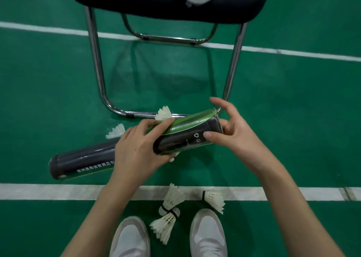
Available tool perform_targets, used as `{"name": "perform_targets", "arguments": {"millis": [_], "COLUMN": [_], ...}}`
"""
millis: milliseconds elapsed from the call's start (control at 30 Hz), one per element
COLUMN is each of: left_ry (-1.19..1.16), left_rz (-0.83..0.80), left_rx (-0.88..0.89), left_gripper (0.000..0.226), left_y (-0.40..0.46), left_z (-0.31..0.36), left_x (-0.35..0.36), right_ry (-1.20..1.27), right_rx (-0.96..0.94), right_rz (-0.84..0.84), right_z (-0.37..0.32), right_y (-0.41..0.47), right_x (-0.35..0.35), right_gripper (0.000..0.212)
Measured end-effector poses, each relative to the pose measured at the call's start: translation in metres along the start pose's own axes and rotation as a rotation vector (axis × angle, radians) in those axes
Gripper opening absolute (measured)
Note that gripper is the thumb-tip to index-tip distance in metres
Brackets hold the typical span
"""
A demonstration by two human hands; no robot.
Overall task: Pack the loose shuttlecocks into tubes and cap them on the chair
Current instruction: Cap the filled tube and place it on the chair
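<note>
Green court floor [58, 92] with white lines, chair [168, 0] right ahead of me. My left hand [136, 149] wraps the middle of a tube [187, 133] to steady it level over the floor, while my right hand [234, 131] pinches its end, probably sorting the cap. Another tube [82, 161] lies on the floor left, and loose shuttlecocks [168, 211] crowd my shoes [130, 239].

Bare forearms (no sleeves showing) and pale grey-white lace-up shoes [208, 235] with rounded toes.
</note>
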State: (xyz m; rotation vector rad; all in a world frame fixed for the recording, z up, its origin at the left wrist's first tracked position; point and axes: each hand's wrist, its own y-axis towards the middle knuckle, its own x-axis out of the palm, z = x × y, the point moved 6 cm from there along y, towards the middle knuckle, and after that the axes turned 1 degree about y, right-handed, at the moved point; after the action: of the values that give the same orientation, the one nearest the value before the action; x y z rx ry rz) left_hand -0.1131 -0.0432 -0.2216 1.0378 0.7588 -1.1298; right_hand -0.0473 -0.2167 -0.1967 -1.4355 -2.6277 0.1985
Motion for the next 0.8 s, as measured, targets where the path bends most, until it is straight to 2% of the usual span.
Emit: {"name": "perform_targets", "arguments": {"millis": [233, 633, 733, 800], "left_ry": [0.050, 0.115, 0.122, 0.115], "left_rz": [0.197, 0.315, 0.325, 0.322], "left_rx": [0.050, 0.085, 0.061, 0.040], "left_gripper": [0.082, 0.085, 0.086, 0.086], "left_y": [0.038, 0.096, 0.112, 0.123], "left_z": [0.025, 0.050, 0.048, 0.045], "left_x": [-0.086, -0.182, -0.196, -0.204], "right_ry": [-0.069, -0.156, -0.089, -0.171], "right_rx": [-0.250, -0.469, -0.488, -0.486], "right_rz": [0.086, 0.131, 0.237, 0.370], "right_z": [-0.092, -0.206, -0.222, -0.226], "right_y": [-0.008, -0.002, 0.016, 0.038], "right_x": [0.000, -0.012, -0.032, -0.052], "right_gripper": [0.062, 0.053, 0.035, 0.019]}}
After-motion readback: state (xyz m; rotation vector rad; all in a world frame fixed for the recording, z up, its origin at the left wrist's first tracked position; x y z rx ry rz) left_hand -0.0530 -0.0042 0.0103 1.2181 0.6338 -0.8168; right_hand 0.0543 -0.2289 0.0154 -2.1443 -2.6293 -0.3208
